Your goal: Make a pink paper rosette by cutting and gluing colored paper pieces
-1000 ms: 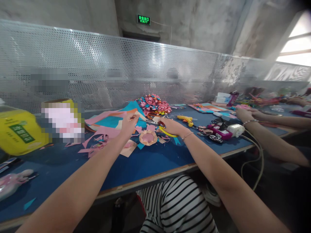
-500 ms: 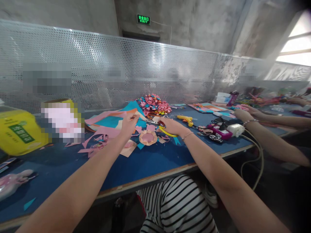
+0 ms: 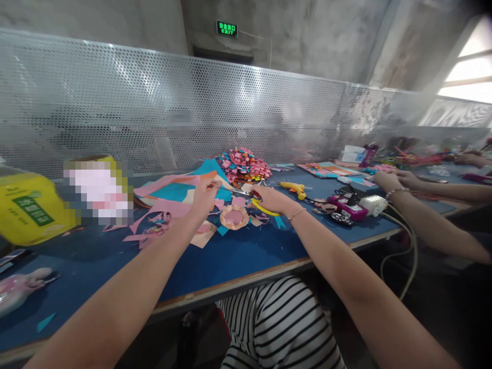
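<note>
My right hand [image 3: 271, 200] is closed round yellow-handled scissors [image 3: 265, 208], whose metal blades point left towards my left hand [image 3: 205, 197]. The fingers of my left hand are pinched together near the blade tips; what lies between them is too small to make out. Just below the blades, a round peach paper piece with a scalloped rim and pink middle [image 3: 234, 217] lies on the table. Pink paper scraps [image 3: 159, 225] and a cream sheet of paper [image 3: 203, 236] lie beside and under my left wrist.
A heap of folded paper pieces [image 3: 246, 165] stands behind my hands, beside blue and pink sheets [image 3: 169, 189]. To the right are a yellow glue gun [image 3: 294, 189] and a purple power strip [image 3: 349, 209] with a cable. Another person's hands [image 3: 388, 182] work farther right. A yellow bag [image 3: 31, 210] stands left.
My hands and the scissors have hardly moved. At the right, the other person's hands have shifted slightly.
</note>
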`<state>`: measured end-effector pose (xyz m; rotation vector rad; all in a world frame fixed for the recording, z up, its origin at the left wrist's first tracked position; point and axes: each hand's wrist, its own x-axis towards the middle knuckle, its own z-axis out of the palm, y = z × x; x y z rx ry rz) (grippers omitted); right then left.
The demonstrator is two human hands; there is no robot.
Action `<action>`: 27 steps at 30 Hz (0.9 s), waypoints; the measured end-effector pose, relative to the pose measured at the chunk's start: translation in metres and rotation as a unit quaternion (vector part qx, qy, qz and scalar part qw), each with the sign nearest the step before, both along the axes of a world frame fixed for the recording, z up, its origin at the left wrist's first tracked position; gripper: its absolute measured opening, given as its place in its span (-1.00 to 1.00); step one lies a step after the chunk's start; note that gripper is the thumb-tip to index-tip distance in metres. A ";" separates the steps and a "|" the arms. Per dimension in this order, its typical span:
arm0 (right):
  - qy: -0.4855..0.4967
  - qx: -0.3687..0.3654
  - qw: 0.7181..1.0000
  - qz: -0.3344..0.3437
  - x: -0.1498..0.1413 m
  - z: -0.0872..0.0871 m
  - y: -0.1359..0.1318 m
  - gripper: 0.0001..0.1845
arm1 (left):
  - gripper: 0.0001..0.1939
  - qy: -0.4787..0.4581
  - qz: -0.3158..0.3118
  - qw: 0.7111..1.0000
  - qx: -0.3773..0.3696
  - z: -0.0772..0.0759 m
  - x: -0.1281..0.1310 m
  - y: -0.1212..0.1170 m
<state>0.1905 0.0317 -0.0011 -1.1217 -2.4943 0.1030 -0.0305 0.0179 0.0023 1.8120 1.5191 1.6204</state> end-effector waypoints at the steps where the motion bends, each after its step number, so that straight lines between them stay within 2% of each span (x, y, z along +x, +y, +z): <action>1: 0.002 0.000 1.000 0.001 0.000 0.000 0.000 -0.54 | -0.77 -0.002 0.001 1.000 -0.002 0.000 0.000 0.000; 18: -0.007 0.005 1.000 -0.008 0.000 0.001 0.002 -0.59 | -0.78 -0.040 -0.018 0.999 0.018 0.000 0.001 0.000; 27: -0.006 0.010 1.000 -0.010 0.000 0.001 0.001 -0.63 | -0.83 -0.147 -0.060 0.987 -0.008 -0.003 0.000 0.005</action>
